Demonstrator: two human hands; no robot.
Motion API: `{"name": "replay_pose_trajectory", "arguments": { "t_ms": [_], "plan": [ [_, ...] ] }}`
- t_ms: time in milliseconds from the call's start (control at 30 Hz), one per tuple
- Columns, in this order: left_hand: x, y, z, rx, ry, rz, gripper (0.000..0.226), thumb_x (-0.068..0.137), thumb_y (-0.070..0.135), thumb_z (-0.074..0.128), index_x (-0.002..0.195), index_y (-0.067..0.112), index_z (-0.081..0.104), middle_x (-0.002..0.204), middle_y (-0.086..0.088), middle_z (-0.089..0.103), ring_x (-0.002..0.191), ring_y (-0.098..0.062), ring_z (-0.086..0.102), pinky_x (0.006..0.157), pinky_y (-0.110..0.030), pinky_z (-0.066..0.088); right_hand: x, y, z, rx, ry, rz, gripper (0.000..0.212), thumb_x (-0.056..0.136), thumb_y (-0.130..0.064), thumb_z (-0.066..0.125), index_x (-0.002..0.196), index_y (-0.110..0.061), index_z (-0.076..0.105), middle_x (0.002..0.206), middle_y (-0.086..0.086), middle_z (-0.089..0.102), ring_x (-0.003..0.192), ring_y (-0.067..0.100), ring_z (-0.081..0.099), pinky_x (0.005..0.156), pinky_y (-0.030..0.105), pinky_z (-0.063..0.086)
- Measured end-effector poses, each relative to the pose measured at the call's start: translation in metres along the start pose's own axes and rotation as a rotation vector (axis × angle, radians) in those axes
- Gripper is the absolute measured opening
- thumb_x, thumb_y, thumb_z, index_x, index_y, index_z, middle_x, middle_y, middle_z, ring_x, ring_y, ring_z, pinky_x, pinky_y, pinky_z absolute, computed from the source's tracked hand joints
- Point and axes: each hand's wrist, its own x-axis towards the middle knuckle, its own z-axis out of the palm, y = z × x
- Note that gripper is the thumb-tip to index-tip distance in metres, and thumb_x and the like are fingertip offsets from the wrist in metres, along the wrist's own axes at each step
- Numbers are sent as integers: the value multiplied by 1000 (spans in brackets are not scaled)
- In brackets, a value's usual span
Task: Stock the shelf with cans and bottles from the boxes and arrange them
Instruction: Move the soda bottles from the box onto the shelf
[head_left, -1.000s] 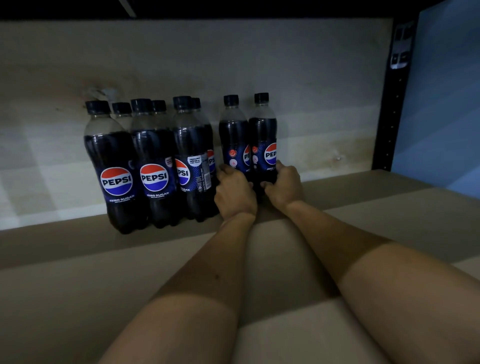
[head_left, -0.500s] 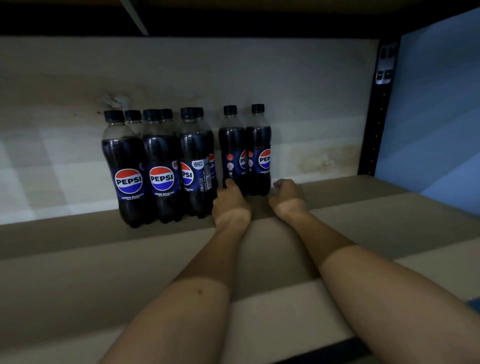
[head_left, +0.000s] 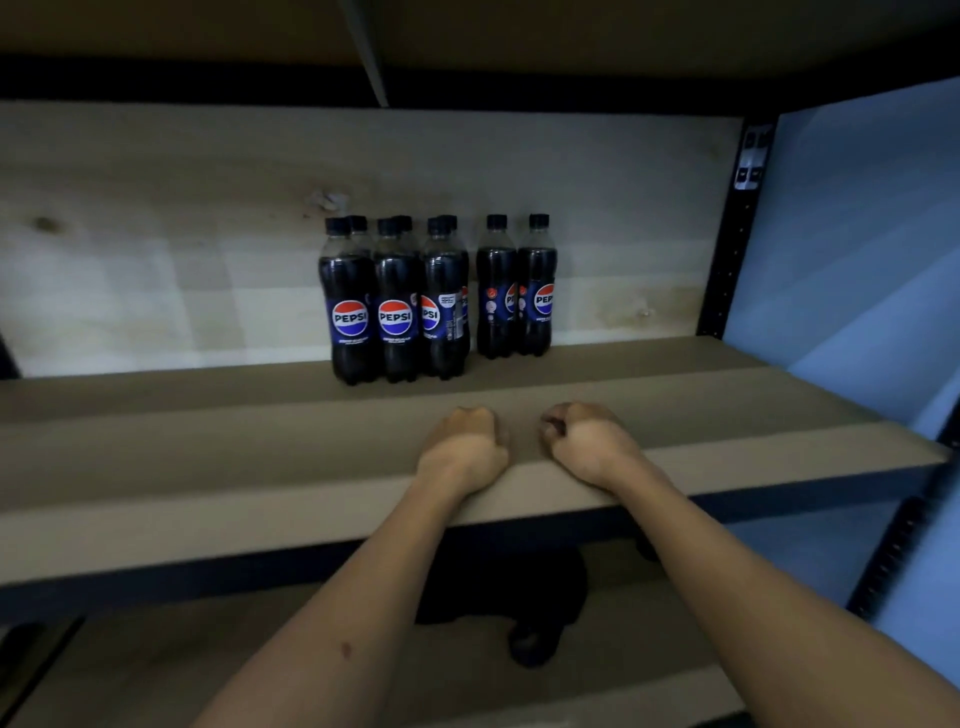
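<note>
Shelf (head_left: 208, 499): brown board, dimly lit, running the width of the view, with a pale wooden back panel (head_left: 156, 260) behind it and a black perforated upright (head_left: 727, 270) at the far right corner. A blue wall (head_left: 857, 234) lies to the right of the upright.

Pepsi bottles, cluster of six (head_left: 395, 301): dark cola, black caps, blue labels with the red, white and blue logo. They stand upright at the far side of the shelf, close to the back panel, two deep and three across, pressed together. The front three labels face the viewer; the rightmost of these is turned partly away.

Pepsi bottles, pair (head_left: 517, 291): same kind, upright, touching each other, just right of the cluster with a narrow gap between. Their labels are turned partly sideways.

Left hand (head_left: 465, 447): fingers curled into a fist, holding nothing, over the near part of the shelf, well apart from the bottles. The forearm crosses the shelf's front edge.

Right hand (head_left: 589, 441): likewise curled, gripping nothing, just right of the left hand with a small gap between the two, and near the front edge.

Lower level: beneath the shelf, a second board (head_left: 156, 665) shows, with a dark shape (head_left: 519, 587) on it that cannot be identified.
</note>
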Motion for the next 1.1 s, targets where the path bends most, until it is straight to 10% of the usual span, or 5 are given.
{"name": "replay_pose_trajectory", "arguments": {
  "t_ms": [233,367,567,867,1100],
  "plan": [
    [-91,-12,-7,113,141,166,38,98,36,37,114,13,63,120,-13,63,112,-34,58,90,-39,46,-96,-24,8,-52,156,-57,39,100,-31,36,130,-21,59,137,2,57,129,24,48,103,39,36],
    [-137,-30,3,163,186,311,53,96,34,46,145,13,41,153,-6,39,142,-23,33,114,-36,25,-141,-28,26,-7,190,-86,49,101,-33,44,148,-19,41,158,-1,32,149,18,18,119,37,10],
    [-193,-55,34,171,266,377,67,85,20,62,146,6,39,162,-13,15,151,-27,8,120,-47,17,-193,-29,63,227,182,-109,63,93,-20,60,151,-13,36,164,2,13,149,19,20,118,36,28],
    [-245,-116,121,-77,-202,61,39,92,23,54,130,15,58,132,-10,57,118,-31,56,93,-40,50,-243,-8,150,202,-270,177,53,94,-22,58,145,-19,45,120,11,66,104,27,64,83,32,50],
    [-263,-156,178,-190,-471,-111,41,92,19,60,132,13,57,124,-11,64,113,-24,60,93,-28,46,-243,16,205,123,-438,340,45,90,-22,63,133,-8,55,124,16,64,117,33,58,100,36,48]
  ]
}}
